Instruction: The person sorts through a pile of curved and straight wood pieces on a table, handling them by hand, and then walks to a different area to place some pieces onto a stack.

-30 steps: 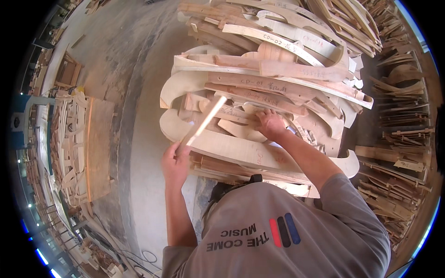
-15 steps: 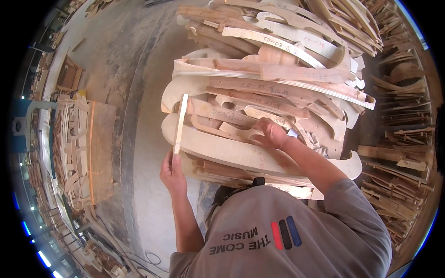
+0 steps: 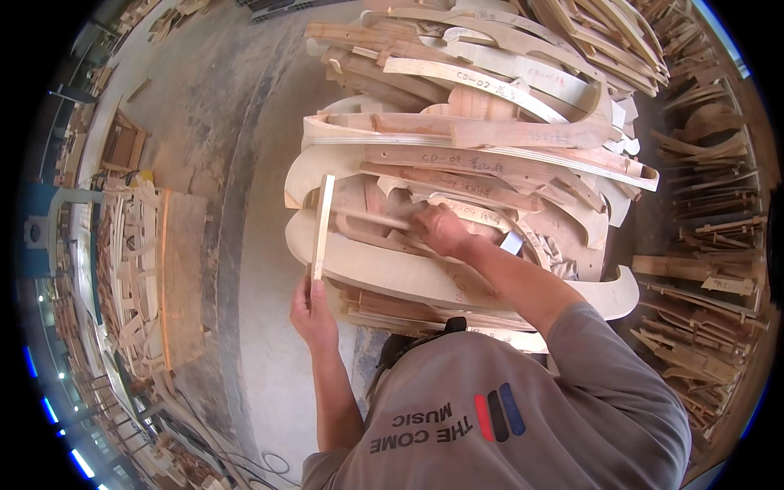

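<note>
My left hand is closed around the lower end of a pale, straight wooden strip, which stands nearly upright at the left side of a pile of cut wooden pieces. Over the middle of the pile, my right hand has its fingers curled on a wooden piece that is smeared by motion. Its exact shape cannot be made out. Just in front of that hand lies a long, pale board with a rounded left end. Behind it are several curved boards with handwritten marks.
More curved parts are heaped at the far side of the pile. On the right, a rack is packed with wooden pieces. A stack of frames beside an upright panel stands at the left. Cables lie on the concrete floor.
My right hand has moved left and slightly away from me, and the wooden piece under it has shifted and blurred. My left hand and the strip have come slightly nearer.
</note>
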The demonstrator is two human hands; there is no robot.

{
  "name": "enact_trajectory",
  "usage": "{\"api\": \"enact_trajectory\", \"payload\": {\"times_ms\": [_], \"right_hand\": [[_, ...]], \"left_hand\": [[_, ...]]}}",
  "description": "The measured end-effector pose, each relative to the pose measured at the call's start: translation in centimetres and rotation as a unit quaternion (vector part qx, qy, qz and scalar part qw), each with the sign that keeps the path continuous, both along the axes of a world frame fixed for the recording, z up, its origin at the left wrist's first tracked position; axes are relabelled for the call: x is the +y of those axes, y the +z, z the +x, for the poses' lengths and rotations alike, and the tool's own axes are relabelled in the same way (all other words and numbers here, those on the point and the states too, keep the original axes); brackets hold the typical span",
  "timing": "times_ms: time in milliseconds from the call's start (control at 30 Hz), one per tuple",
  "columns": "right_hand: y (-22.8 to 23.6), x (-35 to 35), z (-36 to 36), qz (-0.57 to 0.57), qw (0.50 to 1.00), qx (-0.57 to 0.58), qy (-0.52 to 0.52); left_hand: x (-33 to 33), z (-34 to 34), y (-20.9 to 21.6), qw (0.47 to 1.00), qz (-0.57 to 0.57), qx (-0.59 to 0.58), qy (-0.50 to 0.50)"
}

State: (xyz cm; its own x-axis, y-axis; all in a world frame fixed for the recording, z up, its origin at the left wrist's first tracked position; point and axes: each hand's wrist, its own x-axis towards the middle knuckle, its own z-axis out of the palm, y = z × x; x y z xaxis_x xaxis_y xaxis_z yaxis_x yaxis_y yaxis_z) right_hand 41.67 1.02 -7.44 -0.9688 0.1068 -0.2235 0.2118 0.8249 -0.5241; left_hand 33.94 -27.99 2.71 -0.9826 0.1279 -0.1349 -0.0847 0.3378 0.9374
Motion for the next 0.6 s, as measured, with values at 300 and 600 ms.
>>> {"api": "enact_trajectory", "payload": {"times_ms": [300,600], "right_hand": [[3.4,-1.4,3.4,-0.096,0.987,0.115,-0.062],[1.6,0.6,4.4,-0.193,0.978,0.065,0.054]], "left_hand": [[0.2,-2.7,2.2,0.964,-0.106,0.18,-0.165],[6.0,-8.6,4.0,0.878,-0.174,0.223,-0.387]]}}
